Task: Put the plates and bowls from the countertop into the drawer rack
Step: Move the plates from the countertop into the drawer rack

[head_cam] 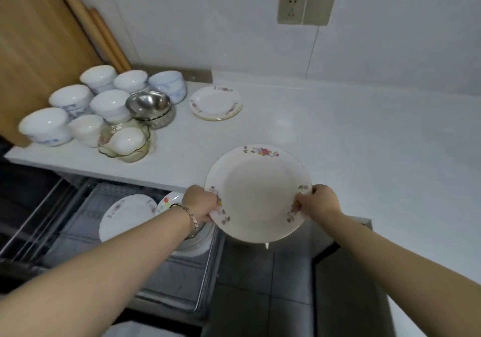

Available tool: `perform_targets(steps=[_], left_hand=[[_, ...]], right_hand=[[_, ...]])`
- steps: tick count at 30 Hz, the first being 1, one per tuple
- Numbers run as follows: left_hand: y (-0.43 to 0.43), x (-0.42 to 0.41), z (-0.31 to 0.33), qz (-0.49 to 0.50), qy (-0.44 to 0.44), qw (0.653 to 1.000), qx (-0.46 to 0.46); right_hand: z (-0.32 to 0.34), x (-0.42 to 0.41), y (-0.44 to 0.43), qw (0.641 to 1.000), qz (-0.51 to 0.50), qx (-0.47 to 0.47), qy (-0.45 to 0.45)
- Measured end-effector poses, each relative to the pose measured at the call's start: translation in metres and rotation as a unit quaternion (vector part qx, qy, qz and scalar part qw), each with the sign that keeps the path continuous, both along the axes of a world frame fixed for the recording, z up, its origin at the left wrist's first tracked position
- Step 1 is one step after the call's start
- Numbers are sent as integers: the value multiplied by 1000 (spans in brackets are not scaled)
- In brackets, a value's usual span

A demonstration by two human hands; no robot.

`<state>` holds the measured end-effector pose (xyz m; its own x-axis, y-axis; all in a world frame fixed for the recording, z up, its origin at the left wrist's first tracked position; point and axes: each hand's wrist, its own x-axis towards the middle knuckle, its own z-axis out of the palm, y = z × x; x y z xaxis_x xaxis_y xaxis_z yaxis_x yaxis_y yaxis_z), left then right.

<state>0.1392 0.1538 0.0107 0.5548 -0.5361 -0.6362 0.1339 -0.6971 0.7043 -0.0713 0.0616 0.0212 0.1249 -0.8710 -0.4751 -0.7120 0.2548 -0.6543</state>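
Holding a big flowered plate [256,196] with both hands here, out in the air past the front edge of the countertop [338,133]. The left hand [201,202] has its fingers curled round the plate's left rim, thumb on top, with a metal bracelet [191,218] on the wrist. The right hand [321,201] pinches the right rim, fingers curled over the edge. The plate is tipped a bit toward the camera, so you look right into it. Part of it hangs over the grey tiled floor [260,297].

Down to the left, under the left forearm, the drawer rack [171,276] is pulled out from below the counter. A white plate [125,217] already stands on edge in it, leaning, and a second one sits just beside it, mostly hidden behind the left wrist. There's more crockery under the wrist, but it's too hidden to tell what.

Further back on the countertop, left side, there's a tight bunch of white bowls [109,103], some with blue patterns. At the front of the group a glass bowl [125,142] with a wavy rim has a white one sitting in it. A steel bowl [148,102] sits on the right of the bunch, stacked on another. Just right of that is a small stack of plates [216,103] with the same flower print.

At the back, wooden boards [39,37] lean in the left corner, and the tiled wall [208,24] has a socket [291,7].
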Motion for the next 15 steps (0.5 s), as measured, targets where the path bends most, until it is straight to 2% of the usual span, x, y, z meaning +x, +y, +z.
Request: perform_targets(steps=[7, 15], left_hand=[[113, 127, -21, 54, 9, 998, 35], [198, 265, -41, -1, -24, 997, 67]], right_hand=[[-30, 137, 90, 997, 71, 18, 3], [-72, 279, 174, 997, 43, 61, 10]])
